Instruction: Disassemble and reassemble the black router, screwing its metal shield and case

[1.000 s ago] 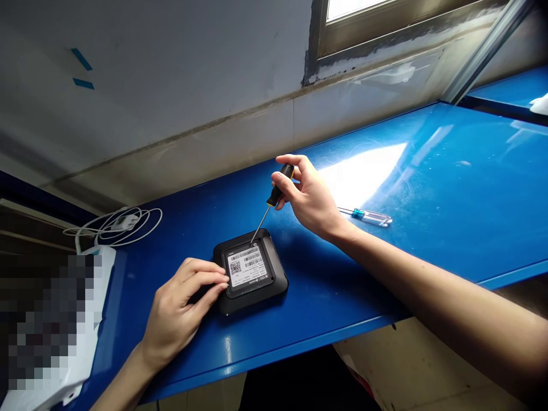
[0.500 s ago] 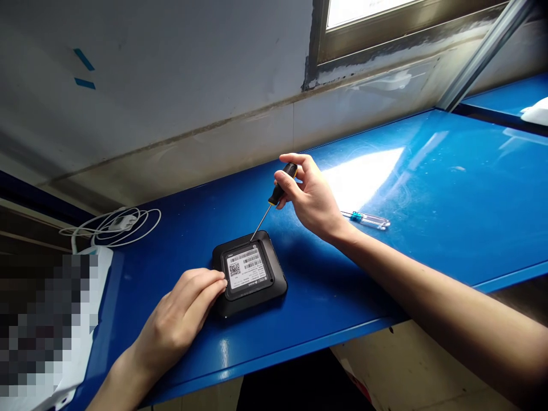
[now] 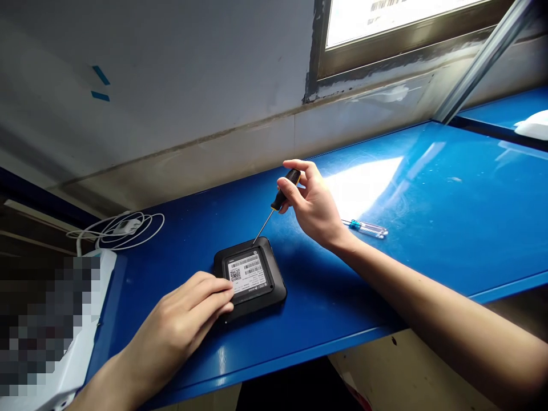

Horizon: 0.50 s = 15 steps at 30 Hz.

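On the blue table lies a black square electronic box [image 3: 277, 279], its underside up, with a white label [image 3: 252, 279] carrying a QR code and barcodes. My left hand [image 3: 184, 314] grips the box's near left edge, fingers together and fingertips over the label's border. In my right hand [image 3: 314, 211] is a screwdriver [image 3: 282, 197] with a black and yellow handle, held at a slant between thumb and fingers. Its tip meets the far edge of the box's recessed panel; whether it sits in a screw is too small to tell.
A second screwdriver [image 3: 368, 229] with a clear and blue handle lies right of my right wrist. A white cable with a plug [image 3: 128, 227] is coiled at the far left. Beside it stands a white object [image 3: 88, 337], partly pixelated. A wall runs behind the table [image 3: 466, 228].
My left fingers have slid slightly further over the box's near left edge. The screwdriver stays at the far edge of the panel. The whole view has shifted a little.
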### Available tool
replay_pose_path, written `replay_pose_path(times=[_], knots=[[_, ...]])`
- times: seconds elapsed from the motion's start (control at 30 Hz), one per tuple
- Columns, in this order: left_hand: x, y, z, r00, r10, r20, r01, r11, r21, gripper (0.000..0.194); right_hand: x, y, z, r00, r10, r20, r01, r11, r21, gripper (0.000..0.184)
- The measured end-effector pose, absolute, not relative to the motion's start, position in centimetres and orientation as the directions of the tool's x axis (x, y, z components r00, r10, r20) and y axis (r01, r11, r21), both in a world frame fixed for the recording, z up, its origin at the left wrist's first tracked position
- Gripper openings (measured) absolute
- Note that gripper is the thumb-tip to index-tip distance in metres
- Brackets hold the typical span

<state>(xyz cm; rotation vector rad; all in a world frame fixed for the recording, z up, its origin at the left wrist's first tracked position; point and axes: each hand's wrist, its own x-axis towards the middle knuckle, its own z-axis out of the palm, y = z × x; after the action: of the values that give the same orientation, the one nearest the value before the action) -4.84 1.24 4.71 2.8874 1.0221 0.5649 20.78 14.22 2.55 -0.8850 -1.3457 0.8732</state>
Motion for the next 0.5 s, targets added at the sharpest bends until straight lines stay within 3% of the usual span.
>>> replay_pose_path(times=[0.1,0.33,0.5], knots=[[-5.9,0.6,4.0,0.678,0.657,0.330,0.609,-0.754,0.248,0.027,20.7,13.9,2.7,0.041,0.876,0.481,0.050,0.479,-0.876,0.035],[-7.0,0.3,3.4,0.565,0.748,0.349,0.685,-0.661,0.308,0.030,20.6,13.5,2.9,0.018,0.827,0.562,0.144,0.554,-0.820,0.036],[-7.0,0.4,2.2,0.580,0.720,0.381,0.652,-0.691,0.312,0.027,20.7,13.0,3.2,-0.007,0.822,0.570,0.159,0.564,-0.811,0.033]])
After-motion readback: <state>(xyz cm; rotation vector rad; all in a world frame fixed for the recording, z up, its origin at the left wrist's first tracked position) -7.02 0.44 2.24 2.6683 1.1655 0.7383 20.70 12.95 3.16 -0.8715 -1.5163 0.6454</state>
